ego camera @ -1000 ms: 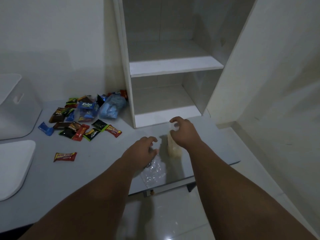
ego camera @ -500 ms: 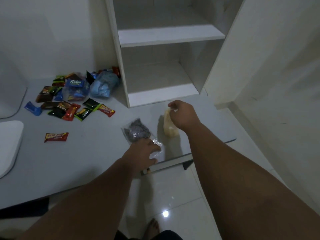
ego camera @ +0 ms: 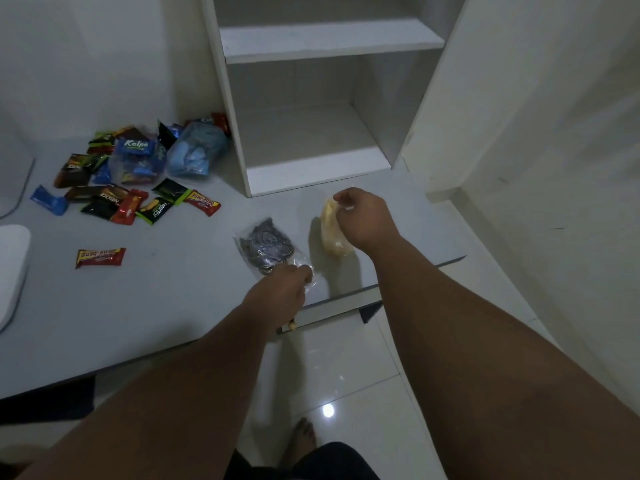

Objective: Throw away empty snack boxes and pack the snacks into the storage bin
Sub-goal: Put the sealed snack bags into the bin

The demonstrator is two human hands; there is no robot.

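Since a second ago the left hand (ego camera: 284, 289) has drawn back toward the near table edge, uncovering the clear bag of dark snacks (ego camera: 266, 245) it had been lying over. The right hand (ego camera: 360, 216) has barely shifted. The left hand's fingers are now curled, pinching the plastic at that bag's near corner, and the bag lies flat on the table (ego camera: 180, 306). The right hand pinches the top of a yellow snack bag (ego camera: 330, 233), which stands on end just beside the dark one.

At ten o'clock from the hands, well apart, sits the pile of wrapped snacks (ego camera: 138, 174), and a lone red packet (ego camera: 100, 258) lies at nine o'clock. At the far nine o'clock edge a white sliver is probably the storage bin (ego camera: 15, 181), with its lid (ego camera: 10, 271) below it. Its inside is out of view.

By my judgement packing has hardly begun: every snack in view is still on the table, and no empty boxes show.
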